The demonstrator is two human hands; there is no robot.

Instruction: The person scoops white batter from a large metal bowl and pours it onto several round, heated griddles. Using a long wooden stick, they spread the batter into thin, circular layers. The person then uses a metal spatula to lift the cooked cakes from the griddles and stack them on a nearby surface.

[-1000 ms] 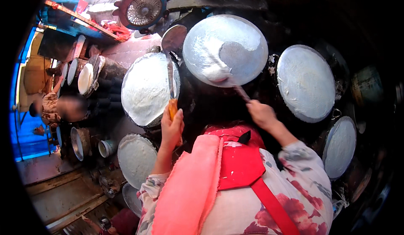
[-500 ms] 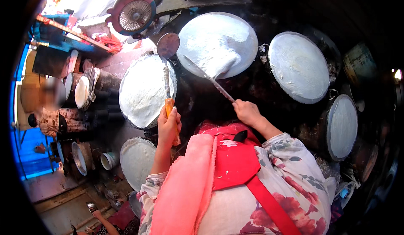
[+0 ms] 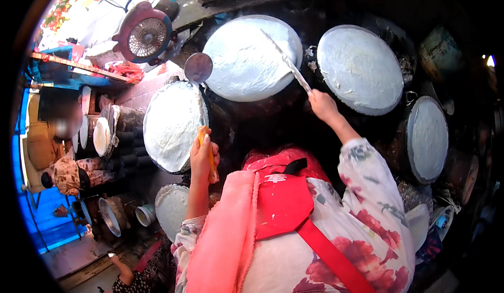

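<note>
L hand (image 3: 201, 154) is wrapped round the orange-yellow wooden handle (image 3: 210, 161) of a long ladle (image 3: 198, 67), fingers closed, handle sticking out above & below the fist; metal shaft runs up over the R edge of the L griddle (image 3: 173, 127), w/ the round, dark metal head just past that griddle's top end, overlapping the near L rim of the ctr griddle (image 3: 247, 62) in this view; can't tell if it touches. R hand (image 3: 323, 105) grips a long, thin, flat spatula (image 3: 286, 59) near its lower end, fist tight; blade slants up-L across the R part of the ctr griddle, tip over the white batter (image 3: 231, 75). Can't tell if blade touches batter. Batter covers nearly the whole ctr griddle, surface a bit ridged. L griddle is coated white too, thicker & rougher looking. More round white-topped griddles: R griddle (image 3: 359, 70) next to ctr one, far-R griddle (image 3: 428, 139) lower down, lower-L griddle (image 3: 172, 211) partly behind the L forearm. Pink-&-blue fan (image 3: 144, 34) stands up-L, beyond the L griddle. Co-worker in patterned top (image 3: 65, 175) is at far L, well apart.
</note>
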